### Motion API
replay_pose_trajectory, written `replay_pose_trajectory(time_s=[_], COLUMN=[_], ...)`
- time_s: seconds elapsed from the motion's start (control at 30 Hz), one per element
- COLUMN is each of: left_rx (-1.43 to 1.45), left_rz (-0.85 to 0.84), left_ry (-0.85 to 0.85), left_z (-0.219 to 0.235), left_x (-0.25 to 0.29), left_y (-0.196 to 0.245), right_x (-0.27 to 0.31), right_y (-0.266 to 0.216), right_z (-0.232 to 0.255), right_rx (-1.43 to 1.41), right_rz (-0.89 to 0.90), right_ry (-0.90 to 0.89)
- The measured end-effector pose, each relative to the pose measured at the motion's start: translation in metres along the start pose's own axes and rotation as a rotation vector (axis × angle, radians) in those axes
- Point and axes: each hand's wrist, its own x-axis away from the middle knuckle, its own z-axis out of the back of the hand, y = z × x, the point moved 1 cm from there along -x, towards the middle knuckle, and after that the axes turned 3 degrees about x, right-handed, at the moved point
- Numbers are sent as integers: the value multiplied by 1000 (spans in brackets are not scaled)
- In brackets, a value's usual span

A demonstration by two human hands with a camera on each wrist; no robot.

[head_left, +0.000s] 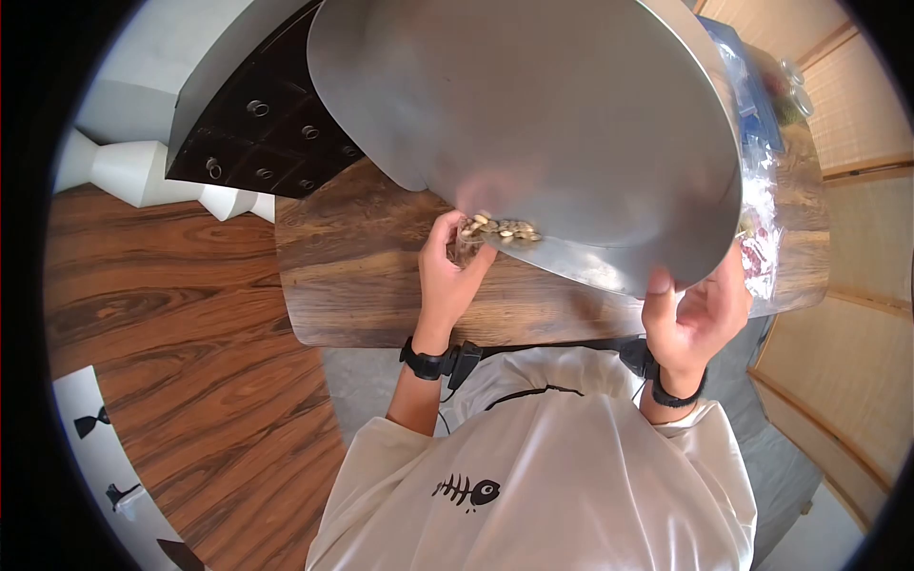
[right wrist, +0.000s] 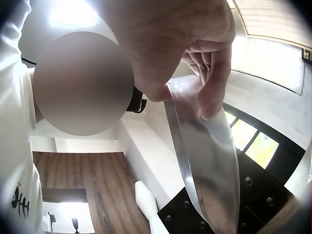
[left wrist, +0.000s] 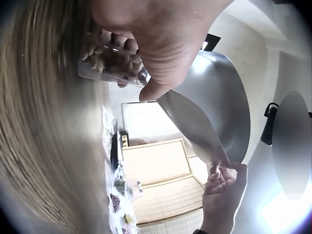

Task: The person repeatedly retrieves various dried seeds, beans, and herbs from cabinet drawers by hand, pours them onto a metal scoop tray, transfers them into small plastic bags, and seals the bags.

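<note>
A large round metal tray stands steeply tilted above the table, its lower edge slanting down to the left. My right hand pinches its near right rim between thumb and fingers, as the right wrist view also shows. Small pale and brown nut-like pieces lie gathered at the tray's lowest edge. Right under that edge, my left hand grips a small clear plastic container with similar pieces in it. The left thumb is right at the tray's rim.
Clear plastic bags with colourful contents lie along the right side of the wooden table. Lidded jars stand at the back right. A dark drawer cabinet is beyond the table's left end.
</note>
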Motion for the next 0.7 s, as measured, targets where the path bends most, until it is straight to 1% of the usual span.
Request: replay_pose_trajectory(time_s=[0.07,0.2,0.27,0.3,0.33,0.37,0.4,0.43,0.47,0.5,0.53,0.57,0.6,0.63,0.67,0.7], left_rx=[-34,39,36,54,69,85,107,90,76,103,68,28,45,23,-5,0], left_rz=[-94,-144,-199,-204,-175,-148,-156,-171,-184,-188,-242,-295,-299,-351,-398,-391], left_ry=[14,66,79,101,66,31,59,50,47,84,103,123,158,179,194,212], left_z=[0,-4,-4,-4,-2,-1,-1,0,0,0,1,2,3,5,7,10], left_x=[1,0,1,2,3,4,4,4,6,8,9,10,12,14,17,20], left_y=[-1,8,5,5,6,7,8,10,11,13,15,17,17,17,15,10], right_x=[-2,-8,-11,-12,-10,-8,-7,-6,-1,2,-1,-8,-9,-5,-3,1], right_y=[-4,-12,-18,-18,-18,-16,-15,-14,-10,-3,2,-10,-2,14,19,22], right_z=[3,4,5,6,7,10,12,11,13,17,18,10,12,18,20,20], right_rx=[13,-15,-70,-74,-72,-48,-25,-49,-47,-55,-65,-163,-166,-289,-408,-398], right_rz=[-24,14,-38,-33,-7,-19,-28,-63,-31,-80,-127,-193,-165,-283,-412,-531], right_ry=[-17,-3,-6,-7,-24,-12,0,14,-12,8,31,47,21,-34,-88,-65])
